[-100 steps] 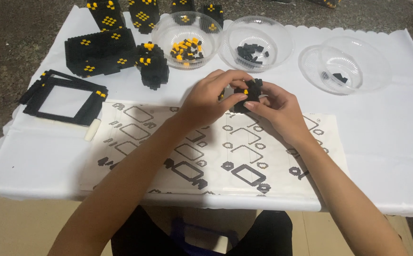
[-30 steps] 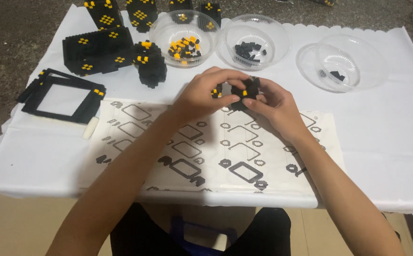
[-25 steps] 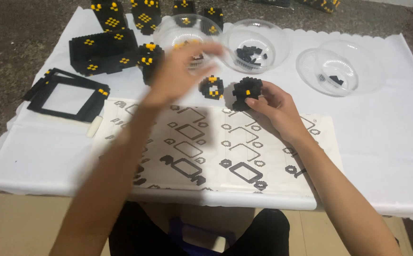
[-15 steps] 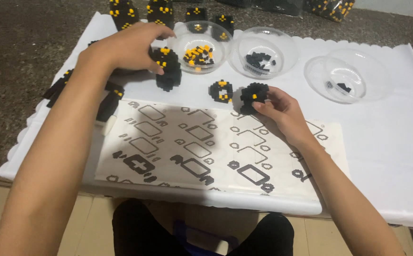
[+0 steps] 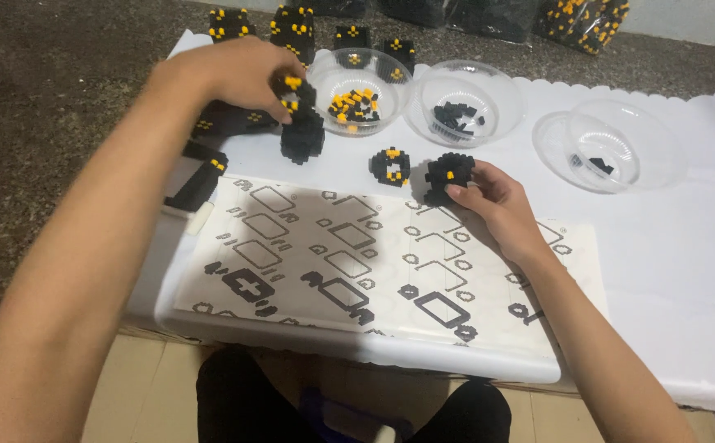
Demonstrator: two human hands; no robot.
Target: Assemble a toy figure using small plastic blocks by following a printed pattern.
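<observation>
Black building-brick pieces dotted with yellow are lying across a white paper table cover, and both hands are working among them. The left hand is reaching out to the far left part of the table, its fingers curled down over the top of a tall black block assembly; the fingertips are pinching its upper part, where yellow studs are showing between them. The right hand is resting on the printed instruction sheet, fingers bent and closed around a rounded black block piece, which is sitting at the sheet's far edge. Just to the left of that piece, apart from it, a smaller black and yellow piece is standing untouched. Beyond them, three clear bowls are sitting in a row: the left bowl is holding yellow and black bricks, the middle bowl black bricks, and the right bowl only a few. More finished black and yellow assemblies are standing along the far edge.
</observation>
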